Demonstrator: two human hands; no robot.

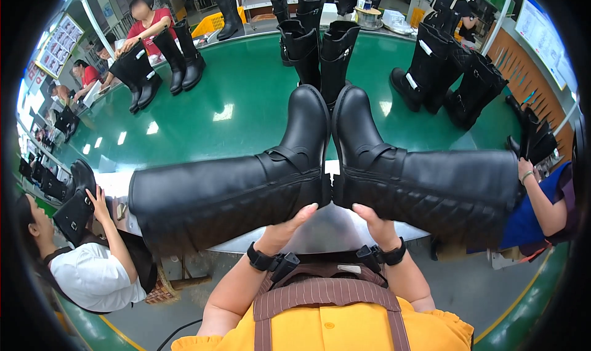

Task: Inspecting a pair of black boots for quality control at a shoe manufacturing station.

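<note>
My left hand [288, 229] grips a tall black leather boot [215, 188] near its heel, with the thumb showing and the other fingers hidden beneath. A matching black boot [431, 179] is held the same way by my right hand [377, 227]. Both boots lie on their sides, heels nearly together in the middle and toes angled away from me. Their shafts stretch out to the left and right. Crossed straps wrap each ankle, and quilted panels line the side nearer me. Dark bands with small black devices circle both my wrists.
Across the green table [203, 123] stand a pair of black boots [323, 55] straight ahead, more boots [425, 68] at the right and others [175, 55] at the far left. Co-workers sit close on both sides, a white-shirted person [98, 271] at left handling a boot. A red-shirted person [151, 28] works opposite.
</note>
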